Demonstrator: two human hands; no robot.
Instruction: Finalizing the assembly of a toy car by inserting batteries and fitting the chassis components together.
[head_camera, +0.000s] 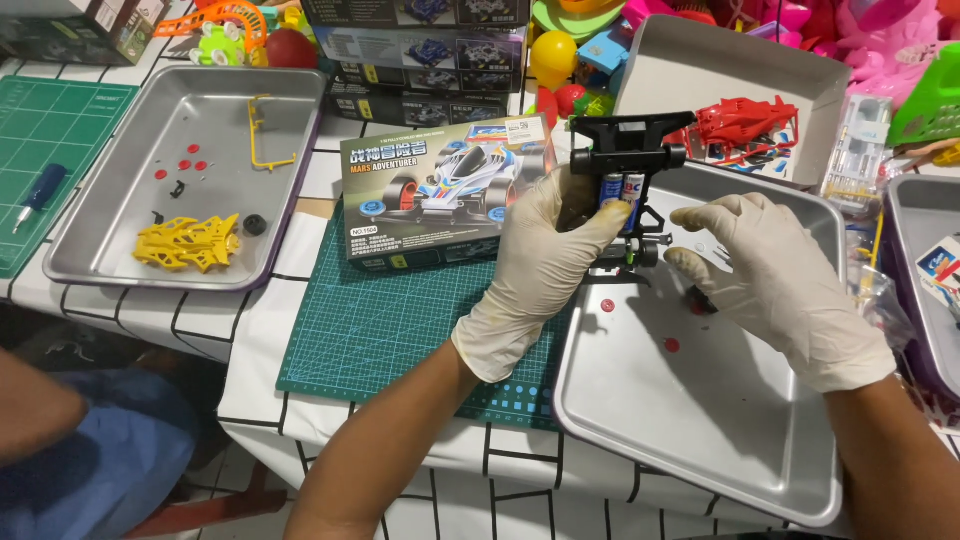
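Over the near metal tray (700, 440), seen from the head camera, the left hand (540, 265) in a pale glove grips a black toy car chassis (625, 175) stood on end, fingers wrapped round its middle, two batteries (622, 190) showing in its bay. The right hand (775, 280), also gloved, hangs just beside the chassis's lower end, fingers loosely curled and holding nothing I can make out; its fingertips near a small dark part (700, 300) on the tray. Small red pieces (672, 345) lie on the tray floor. By my judgement, assembly of the chassis is under way, and fitting another piece calls for a steady left grip and a fine pinch. Behind stands the kit box (430, 190) on a green cutting mat (390, 320); a second tray (130, 240) on the tabletop holds a yellow body shell (190, 243).
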